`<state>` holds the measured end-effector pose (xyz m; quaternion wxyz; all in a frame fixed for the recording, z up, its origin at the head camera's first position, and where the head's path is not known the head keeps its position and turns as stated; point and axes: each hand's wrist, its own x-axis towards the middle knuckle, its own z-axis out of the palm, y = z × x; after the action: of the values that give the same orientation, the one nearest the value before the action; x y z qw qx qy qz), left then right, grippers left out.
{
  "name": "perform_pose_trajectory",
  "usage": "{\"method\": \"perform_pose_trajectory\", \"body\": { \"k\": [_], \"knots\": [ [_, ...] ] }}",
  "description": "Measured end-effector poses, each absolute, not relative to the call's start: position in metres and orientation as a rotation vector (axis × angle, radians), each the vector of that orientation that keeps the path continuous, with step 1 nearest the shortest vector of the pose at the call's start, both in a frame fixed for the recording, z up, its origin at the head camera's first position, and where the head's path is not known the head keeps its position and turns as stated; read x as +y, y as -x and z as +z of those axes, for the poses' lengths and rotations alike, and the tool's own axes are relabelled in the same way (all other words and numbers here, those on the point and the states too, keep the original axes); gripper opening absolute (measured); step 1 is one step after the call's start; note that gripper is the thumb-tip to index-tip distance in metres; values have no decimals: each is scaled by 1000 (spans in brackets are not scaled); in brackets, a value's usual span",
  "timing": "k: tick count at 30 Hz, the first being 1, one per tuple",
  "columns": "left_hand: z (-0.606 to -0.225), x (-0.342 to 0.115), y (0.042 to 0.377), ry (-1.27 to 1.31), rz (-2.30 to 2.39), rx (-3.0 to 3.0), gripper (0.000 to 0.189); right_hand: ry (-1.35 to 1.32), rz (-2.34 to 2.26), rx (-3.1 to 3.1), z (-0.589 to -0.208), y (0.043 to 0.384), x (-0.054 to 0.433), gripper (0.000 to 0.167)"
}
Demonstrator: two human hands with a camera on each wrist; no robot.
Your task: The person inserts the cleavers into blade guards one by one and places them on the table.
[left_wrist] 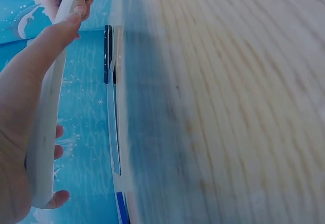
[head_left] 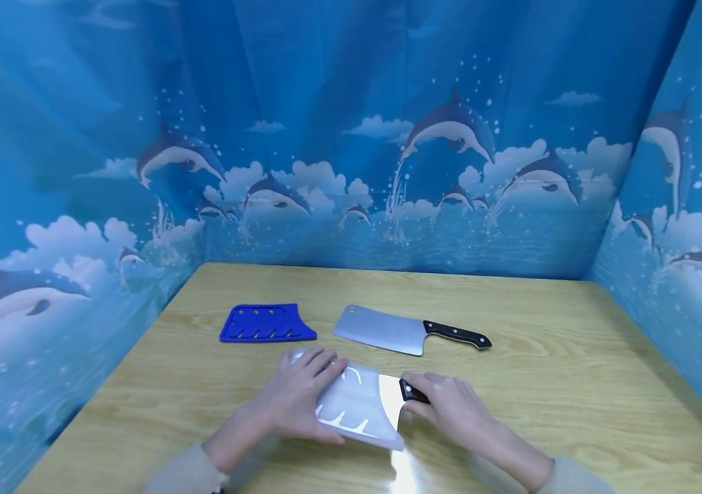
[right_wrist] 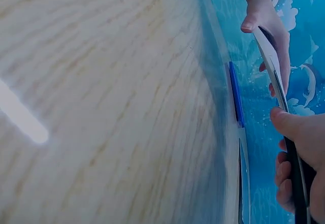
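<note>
My left hand (head_left: pixel 301 398) grips a white slotted blade cover (head_left: pixel 357 401), thumb on the near side and fingers over its far edge. Out of the cover's right end shows a strip of shiny blade belonging to a kitchen knife (head_left: pixel 391 396). Its black handle (right_wrist: pixel 298 186) is wrapped by the fingers of my right hand (head_left: pixel 452 406), the thumb lying along the handle near the blade. Most of the blade is hidden inside the cover. In both wrist views, knife and cover are held up above the tabletop, and the cover (left_wrist: pixel 45 127) appears edge-on.
Behind the hands, a cleaver (head_left: pixel 381 329) with a black riveted handle lies flat on the wooden table (head_left: pixel 573 384). To its left lies a blue slotted blade cover (head_left: pixel 267 324). A blue dolphin-print curtain (head_left: pixel 338 137) stands around the back and sides.
</note>
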<state>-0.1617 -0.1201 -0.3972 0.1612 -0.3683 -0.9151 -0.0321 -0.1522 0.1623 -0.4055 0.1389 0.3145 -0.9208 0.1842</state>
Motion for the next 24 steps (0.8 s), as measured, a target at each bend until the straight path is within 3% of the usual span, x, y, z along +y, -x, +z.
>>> {"method": "perform_pose_trajectory", "body": {
  "k": [17, 24],
  "knots": [
    [-398, -129, 172, 1080, 4, -2656, 109, -1038, 516, -2614, -411, 179, 161, 40],
    [-401, -134, 182, 1091, 69, -2692, 107, -1109, 555, -2678, -414, 195, 158, 32]
  ]
}}
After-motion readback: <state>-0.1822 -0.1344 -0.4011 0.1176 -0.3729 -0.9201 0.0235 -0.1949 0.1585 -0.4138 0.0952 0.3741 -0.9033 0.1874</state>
